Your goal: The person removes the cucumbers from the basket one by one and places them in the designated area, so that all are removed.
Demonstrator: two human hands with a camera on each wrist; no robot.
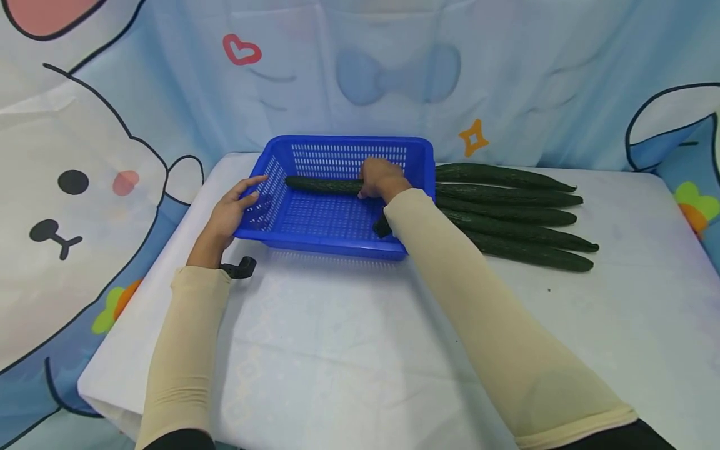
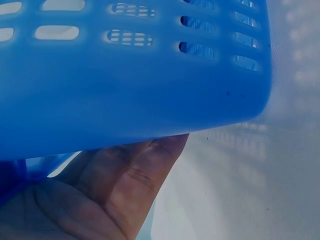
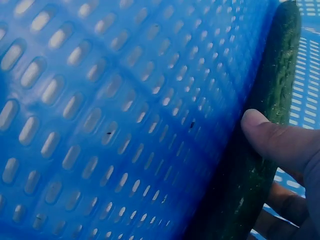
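A long dark green cucumber (image 1: 323, 185) lies along the back of the blue plastic basket (image 1: 332, 242). My right hand (image 1: 382, 178) grips this cucumber from above inside the basket. In the right wrist view the thumb presses on the cucumber's (image 3: 272, 80) near side, with fingers curled behind it. At the basket's left end, my left hand (image 1: 227, 209) touches the rim with mostly straight fingers. The left wrist view shows the outer basket wall (image 2: 125, 100) hiding the fingertips of that hand (image 2: 125, 185).
Several cucumbers (image 1: 523, 234) lie side by side on the white table (image 1: 337, 350), right of the basket. A printed cloth backdrop (image 1: 394, 75) hangs behind the table. Small black wrist mounts (image 1: 240, 268) stick out beneath the wrists.
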